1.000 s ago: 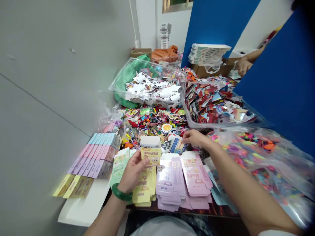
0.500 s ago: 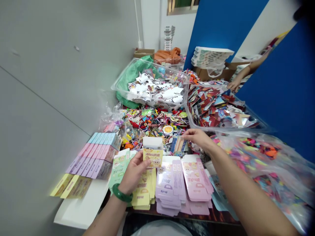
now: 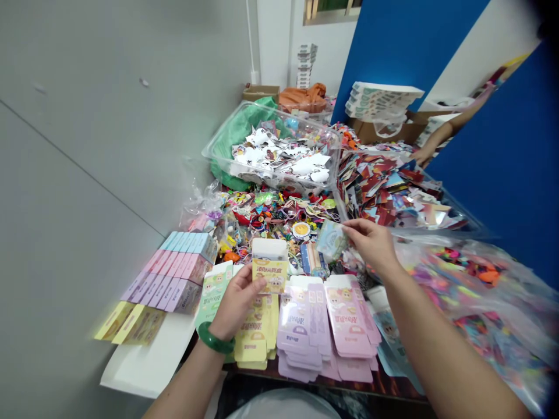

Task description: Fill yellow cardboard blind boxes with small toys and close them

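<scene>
The left hand (image 3: 238, 305) has its fingers closed on a yellow paper box (image 3: 269, 266), held up over the flat pink boxes (image 3: 347, 317). The right hand (image 3: 371, 244) pinches a small shiny packet (image 3: 332, 240), just below the edge of a clear tub (image 3: 393, 228).

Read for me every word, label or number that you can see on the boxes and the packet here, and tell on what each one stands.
On the yellow box in the left hand: a large Chinese title, too blurred to quote.
On the pink flat boxes: Chinese title, too small to read.
On the green boxes: Chinese text, too small to read.
On the packet in the right hand: nothing readable.
</scene>
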`<state>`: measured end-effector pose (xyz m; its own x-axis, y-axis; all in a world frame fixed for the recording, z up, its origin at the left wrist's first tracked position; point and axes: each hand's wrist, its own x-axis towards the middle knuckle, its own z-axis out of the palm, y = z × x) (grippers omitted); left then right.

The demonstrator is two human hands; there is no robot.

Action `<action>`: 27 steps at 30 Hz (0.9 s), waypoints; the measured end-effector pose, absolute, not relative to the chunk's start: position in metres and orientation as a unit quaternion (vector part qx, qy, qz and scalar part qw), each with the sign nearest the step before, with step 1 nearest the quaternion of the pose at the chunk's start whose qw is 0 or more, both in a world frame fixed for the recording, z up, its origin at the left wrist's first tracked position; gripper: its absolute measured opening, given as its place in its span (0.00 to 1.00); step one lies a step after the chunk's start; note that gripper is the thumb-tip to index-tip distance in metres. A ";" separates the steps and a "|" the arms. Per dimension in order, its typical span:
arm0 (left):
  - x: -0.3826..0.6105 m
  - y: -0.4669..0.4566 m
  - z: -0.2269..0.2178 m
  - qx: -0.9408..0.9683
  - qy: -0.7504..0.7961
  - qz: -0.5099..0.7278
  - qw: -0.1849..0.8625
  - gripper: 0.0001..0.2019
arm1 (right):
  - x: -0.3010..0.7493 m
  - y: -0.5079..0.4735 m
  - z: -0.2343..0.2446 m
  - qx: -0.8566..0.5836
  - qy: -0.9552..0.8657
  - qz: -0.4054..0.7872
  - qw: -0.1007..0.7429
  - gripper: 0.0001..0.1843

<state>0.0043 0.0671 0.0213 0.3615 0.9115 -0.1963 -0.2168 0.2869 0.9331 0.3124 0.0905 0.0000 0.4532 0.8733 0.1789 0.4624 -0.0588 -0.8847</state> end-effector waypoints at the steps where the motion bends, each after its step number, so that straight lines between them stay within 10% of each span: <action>1: 0.004 0.067 0.022 0.438 0.396 0.405 0.698 0.19 | 0.310 0.092 -0.001 -0.695 -0.487 0.231 0.476 0.20; 14: 0.002 0.067 0.020 0.451 0.392 0.402 0.694 0.19 | 0.281 0.091 -0.036 -0.691 -0.612 0.314 0.222 0.06; 27: 0.006 0.067 0.017 0.463 0.385 0.389 0.697 0.19 | 0.312 0.095 -0.017 -0.696 -0.570 0.355 0.255 0.14</action>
<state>0.0065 0.0668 0.0166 0.4008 0.8991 -0.1758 -0.1854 0.2675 0.9455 0.3122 0.0953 -0.0165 0.0981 0.9742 -0.2034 0.6128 -0.2202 -0.7589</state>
